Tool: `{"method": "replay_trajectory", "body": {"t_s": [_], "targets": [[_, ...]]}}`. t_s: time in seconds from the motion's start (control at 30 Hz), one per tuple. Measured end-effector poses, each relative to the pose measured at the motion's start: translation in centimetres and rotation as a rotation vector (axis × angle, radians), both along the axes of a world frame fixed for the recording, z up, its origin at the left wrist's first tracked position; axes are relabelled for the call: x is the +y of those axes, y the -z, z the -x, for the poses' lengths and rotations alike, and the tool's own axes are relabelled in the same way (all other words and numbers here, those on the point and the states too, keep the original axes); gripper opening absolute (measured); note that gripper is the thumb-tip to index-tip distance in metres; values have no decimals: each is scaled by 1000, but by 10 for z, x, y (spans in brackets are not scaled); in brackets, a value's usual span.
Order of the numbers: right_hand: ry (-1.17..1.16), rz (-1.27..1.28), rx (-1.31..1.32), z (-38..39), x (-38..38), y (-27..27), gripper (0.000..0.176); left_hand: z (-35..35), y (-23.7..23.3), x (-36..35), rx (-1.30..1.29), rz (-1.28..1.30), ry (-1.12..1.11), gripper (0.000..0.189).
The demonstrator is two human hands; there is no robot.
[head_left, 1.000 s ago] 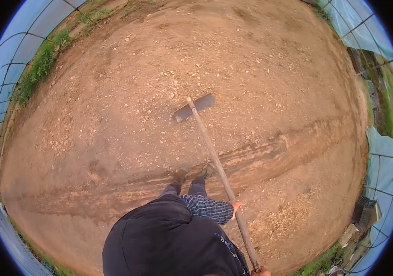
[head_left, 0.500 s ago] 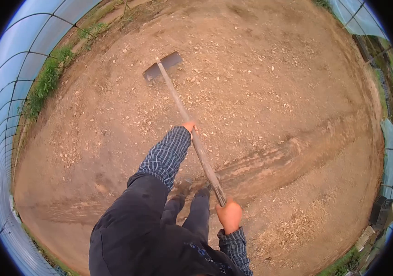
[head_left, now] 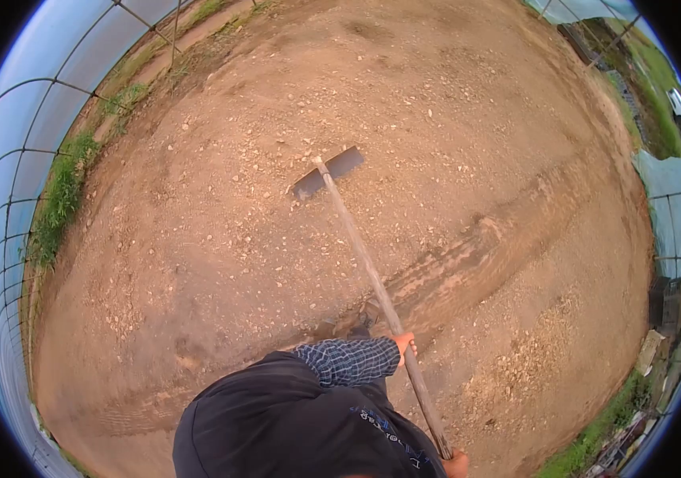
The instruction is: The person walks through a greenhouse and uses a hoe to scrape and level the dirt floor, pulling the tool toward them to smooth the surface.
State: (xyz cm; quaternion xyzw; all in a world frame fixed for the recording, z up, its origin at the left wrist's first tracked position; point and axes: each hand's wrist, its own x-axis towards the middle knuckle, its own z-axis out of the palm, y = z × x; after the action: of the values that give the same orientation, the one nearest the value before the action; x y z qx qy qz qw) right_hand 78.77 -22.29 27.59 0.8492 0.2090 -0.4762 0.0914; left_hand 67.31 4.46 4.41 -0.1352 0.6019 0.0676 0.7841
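A wide-bladed hoe (head_left: pixel 364 253) with a long wooden handle reaches from my body out over the soil. Its flat dark metal blade (head_left: pixel 344 163) is on the stony ground in front of me. My left hand (head_left: pixel 406 345) is wrapped round the lower half of the handle, its checked sleeve crossing my body. At the bottom edge of the view, my right hand (head_left: pixel 456 464) is closed round the handle's butt end, and part of it is cut off.
Brown soil (head_left: pixel 221 215) strewn with small stones spreads all round, with a shallow rut (head_left: pixel 476 259) across it. Plastic sheeting on a metal frame (head_left: pixel 26 135) curves along the left, weeds (head_left: pixel 66 191) at its foot. Dark crates (head_left: pixel 659 303) stand at the right edge.
Both hands have drawn the hoe back towards my body and to the right. The blade has come nearer over the soil, and my right hand has dropped to the view's bottom edge.
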Motion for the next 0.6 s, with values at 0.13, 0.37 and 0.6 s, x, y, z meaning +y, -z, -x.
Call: {"method": "replay_trajectory", "body": {"t_s": [0.13, 0.37, 0.6], "targets": [[-32, 32, -83, 4, -11, -51, 29, -19, -22, -28, -48, 84, 81, 13], [-81, 4, -90, -56, 90, 29, 32, -47, 47, 67, 94, 16, -24, 9], [-190, -462, 169, -61, 303, 158, 29, 5, 95, 315, 245, -350, -204, 16]]}}
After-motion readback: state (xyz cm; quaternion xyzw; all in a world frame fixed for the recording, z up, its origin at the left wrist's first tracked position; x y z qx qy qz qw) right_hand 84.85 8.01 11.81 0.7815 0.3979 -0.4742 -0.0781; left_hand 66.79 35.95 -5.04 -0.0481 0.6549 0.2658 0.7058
